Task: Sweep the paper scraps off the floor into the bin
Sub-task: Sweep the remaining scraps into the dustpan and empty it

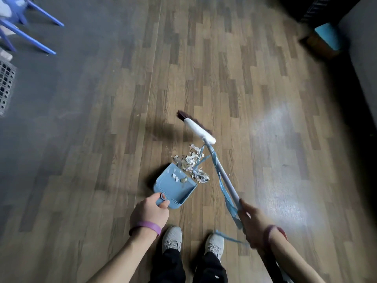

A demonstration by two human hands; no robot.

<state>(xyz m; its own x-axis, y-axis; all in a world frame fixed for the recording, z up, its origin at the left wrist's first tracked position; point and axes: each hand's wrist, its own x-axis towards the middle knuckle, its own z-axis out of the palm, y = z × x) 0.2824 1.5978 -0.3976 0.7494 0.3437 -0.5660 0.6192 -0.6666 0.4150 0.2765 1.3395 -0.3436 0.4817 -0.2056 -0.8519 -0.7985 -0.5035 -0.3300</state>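
Gripping blue plastic dustpan (pixel 173 183), left hand (pixel 150 212); right hand (pixel 253 223) fingers (pixel 244 205) clasp smooth broom pole (pixel 226 176).

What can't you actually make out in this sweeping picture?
Head view:
- Grey crate: cut off by the left edge, purpose unclear.
- Broom bristles: mostly hidden behind the white broom head.
- Right hand: motion-blurred, finger detail lost.
- Blue chair: cropped, blurred.
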